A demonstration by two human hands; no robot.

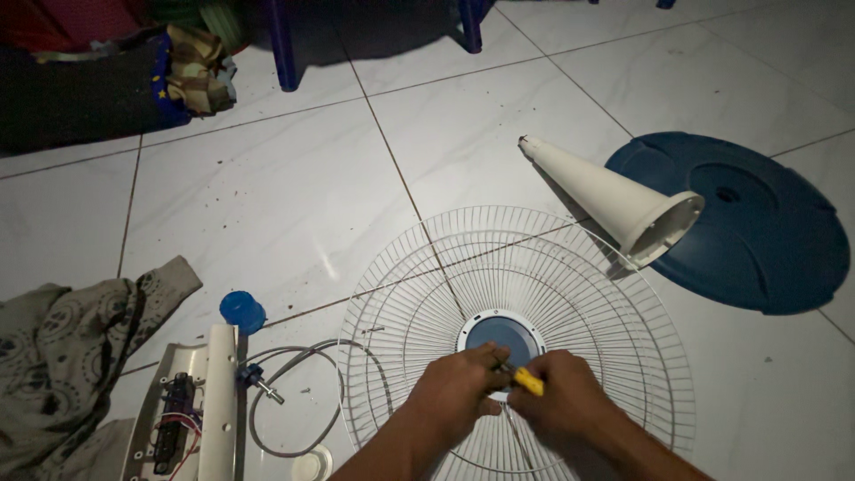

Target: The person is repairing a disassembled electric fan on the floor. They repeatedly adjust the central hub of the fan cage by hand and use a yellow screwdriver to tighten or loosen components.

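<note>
Both hands meet over the fan guard [534, 267], lying flat on the tiled floor [267, 196]. Right hand [565, 405] is clamped on a yellow-handled tool [527, 381] at the blue hub [500, 334]; left hand [454, 392] pinches its tip, at 6 o'clock of the hub. Best kept steady, tool square to the hub. White cone [614, 200] lies at 1 o'clock.

Open tile floor [294, 187] up and left of the wire fan grille [570, 267] — widest free path. Right side blocked: white cone [614, 200] lies tilted with its wide end at the grille rim, resting on the dark blue round base [757, 232]. Left — grey cable loop [294, 401], blue cap [242, 312] and opened white housing [200, 410] crowd the grille edge; patterned cloth [71, 347] beyond. Both hands sit over the grille hub [503, 334], so centre is taken.
</note>
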